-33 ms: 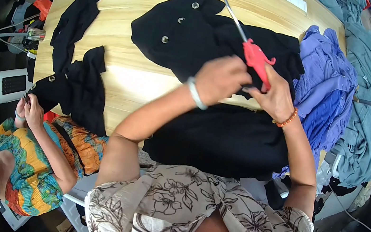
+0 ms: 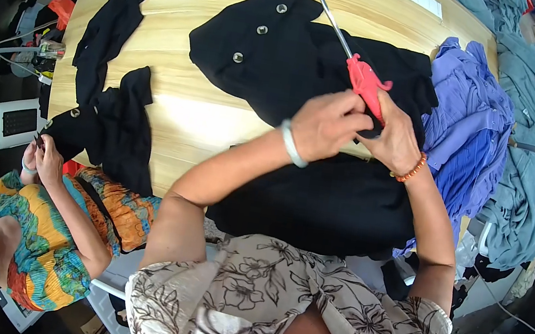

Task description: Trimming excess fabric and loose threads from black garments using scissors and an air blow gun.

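In my right hand [image 2: 396, 139] is a red long-nosed lighter [image 2: 366, 79], its metal tube slanting away to the upper left. My left hand [image 2: 329, 125] meets it at the handle's near end, fingers curled; what they hold, if anything, is hidden. Both hands are above a black garment [image 2: 359, 60] spread on the wooden table [image 2: 185, 113]. Several shiny round buttons [image 2: 262, 30] run along its left part. Nearer to me, more black cloth [image 2: 324, 203] hangs over the table's front edge.
Purple clothing [image 2: 465, 114] and a grey-green cloth heap [image 2: 532, 151] lie at the right. To the left, a co-worker's hands [image 2: 46, 158] hold part of another black garment [image 2: 118, 124]. A white device [image 2: 17, 123] stands beside the table's left edge.
My left hand has shifted slightly right and toward me, closer to my right hand, and is less blurred. The lighter has tipped a little to the left.
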Available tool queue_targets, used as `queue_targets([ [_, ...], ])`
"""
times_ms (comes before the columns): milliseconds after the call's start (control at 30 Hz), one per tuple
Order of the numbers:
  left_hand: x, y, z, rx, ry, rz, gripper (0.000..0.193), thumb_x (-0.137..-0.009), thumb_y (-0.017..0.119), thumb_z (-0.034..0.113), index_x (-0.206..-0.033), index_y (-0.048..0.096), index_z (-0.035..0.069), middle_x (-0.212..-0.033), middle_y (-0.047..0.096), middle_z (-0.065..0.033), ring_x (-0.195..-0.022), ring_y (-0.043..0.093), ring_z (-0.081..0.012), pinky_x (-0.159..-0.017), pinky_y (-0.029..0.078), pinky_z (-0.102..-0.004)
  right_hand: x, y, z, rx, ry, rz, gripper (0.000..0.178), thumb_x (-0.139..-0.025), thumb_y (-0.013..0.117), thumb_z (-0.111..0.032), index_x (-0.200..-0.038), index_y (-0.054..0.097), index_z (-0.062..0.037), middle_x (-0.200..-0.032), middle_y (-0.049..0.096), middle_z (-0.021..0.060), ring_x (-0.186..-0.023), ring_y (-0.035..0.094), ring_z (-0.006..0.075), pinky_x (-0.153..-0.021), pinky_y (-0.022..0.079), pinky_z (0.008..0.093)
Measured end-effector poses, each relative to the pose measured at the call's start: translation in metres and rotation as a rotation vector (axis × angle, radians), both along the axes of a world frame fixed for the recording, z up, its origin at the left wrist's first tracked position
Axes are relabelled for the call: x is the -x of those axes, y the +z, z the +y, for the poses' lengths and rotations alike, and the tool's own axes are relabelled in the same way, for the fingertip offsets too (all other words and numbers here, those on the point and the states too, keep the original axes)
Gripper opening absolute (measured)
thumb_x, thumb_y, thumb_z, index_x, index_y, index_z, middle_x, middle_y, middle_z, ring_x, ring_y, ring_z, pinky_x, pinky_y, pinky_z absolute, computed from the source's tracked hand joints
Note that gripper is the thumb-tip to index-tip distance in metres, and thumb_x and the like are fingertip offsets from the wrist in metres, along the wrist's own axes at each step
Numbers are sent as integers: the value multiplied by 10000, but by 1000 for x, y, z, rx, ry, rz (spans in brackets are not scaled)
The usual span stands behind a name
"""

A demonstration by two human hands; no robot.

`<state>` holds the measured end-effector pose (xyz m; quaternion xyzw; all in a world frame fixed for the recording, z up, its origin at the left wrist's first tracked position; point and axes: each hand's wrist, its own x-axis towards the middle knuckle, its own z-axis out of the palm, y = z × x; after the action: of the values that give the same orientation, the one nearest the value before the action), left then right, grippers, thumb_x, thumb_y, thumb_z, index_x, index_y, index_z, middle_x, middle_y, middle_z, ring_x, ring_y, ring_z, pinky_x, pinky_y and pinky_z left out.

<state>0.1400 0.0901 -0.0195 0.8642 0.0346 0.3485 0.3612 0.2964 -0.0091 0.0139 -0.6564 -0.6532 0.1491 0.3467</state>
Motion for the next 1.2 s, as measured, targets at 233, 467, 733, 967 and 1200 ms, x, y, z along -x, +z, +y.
queue_targets([
  [233,2,-24,2,-46,127,12,555,-733,759,388,-1144,567,68,-1126,567,-125,-1085,533,-338,-930,391,-446,-12,20,-38,203,-81,239,317,-711,758,-19,-998,624,-1,-874,635,139,-825,667,273,-770,501,312],
  [467,12,-46,14,-167,86,744,597,-773,725,385,-1265,553,94,-1133,596,-129,-1098,562,-319,-951,409,-434,-65,94,-111,-114,-526,238,287,-784,781,-55,-1041,654,-38,-975,661,16,-854,586,94,-786,483,249],
  [733,-78,58,-94,732,-185,477,490,-912,582,430,-902,664,-53,-741,660,-226,-763,678,-384,-707,541,-446,-147,190,-141,-584,-685,-109,273,-898,687,-114,-1126,653,33,-954,672,75,-651,609,85,-567,515,218],
  [967,-63,133,-119,704,87,-378,514,-925,600,462,-837,620,-44,-650,554,-54,-601,483,-141,-564,443,-361,-137,209,-16,-637,-609,-145,306,-805,720,-106,-1083,622,-24,-928,660,93,-861,630,191,-772,505,322],
  [1200,33,40,0,1503,368,-515,324,-980,544,200,-1188,542,-49,-1145,616,-136,-1003,644,-264,-843,570,-508,-53,90,86,-66,-84,-464,521,-759,765,-455,-1035,668,-24,-836,694,149,-710,686,254,-641,551,356],
])
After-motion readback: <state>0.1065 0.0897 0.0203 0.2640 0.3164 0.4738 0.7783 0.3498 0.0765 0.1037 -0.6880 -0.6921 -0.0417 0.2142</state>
